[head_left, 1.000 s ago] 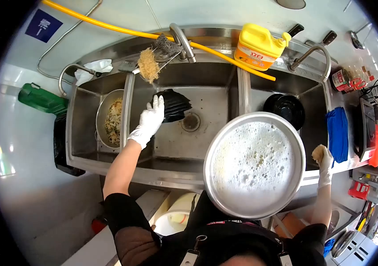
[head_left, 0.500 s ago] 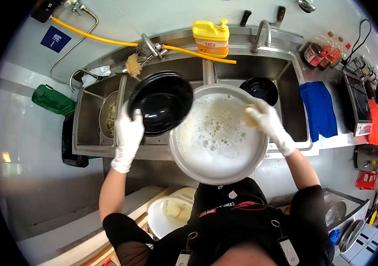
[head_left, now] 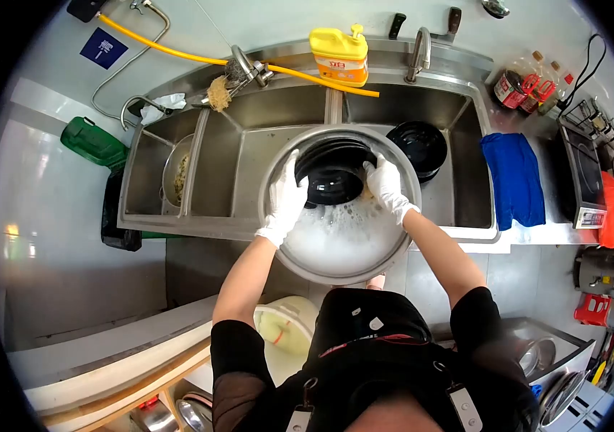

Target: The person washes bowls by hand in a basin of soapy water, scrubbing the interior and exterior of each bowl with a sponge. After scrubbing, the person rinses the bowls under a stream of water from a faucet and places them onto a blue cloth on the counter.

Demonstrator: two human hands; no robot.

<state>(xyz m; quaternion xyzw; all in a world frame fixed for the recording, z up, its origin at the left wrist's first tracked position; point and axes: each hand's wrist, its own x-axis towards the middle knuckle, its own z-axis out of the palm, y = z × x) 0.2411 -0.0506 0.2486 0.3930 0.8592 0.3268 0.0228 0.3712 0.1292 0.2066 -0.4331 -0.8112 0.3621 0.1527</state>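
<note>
A stack of black bowls (head_left: 334, 186) is tilted in the large metal basin (head_left: 305, 269), partly down in the white foamy water (head_left: 343, 245). My left hand (head_left: 287, 200), in a white glove, grips the left side of the stack. On the right side, my gloved right hand (head_left: 387, 189) is closed over the rim. A small yellowish patch shows under its palm, too covered to make out clearly. More black bowls (head_left: 418, 147) stand in the right sink, just beyond the basin's edge.
The basin rests across the sinks' front edge. A yellow detergent jug (head_left: 339, 57) and yellow hose (head_left: 292, 70) lie behind. A brown scrubber (head_left: 218, 93) hangs by the left tap. A blue cloth (head_left: 513, 180) drapes over the right counter. A pot (head_left: 172, 169) sits in the left sink.
My left hand has brought the black bowls rightward from over the middle sink into the basin. My right hand has moved left onto them. The view has shifted slightly.
</note>
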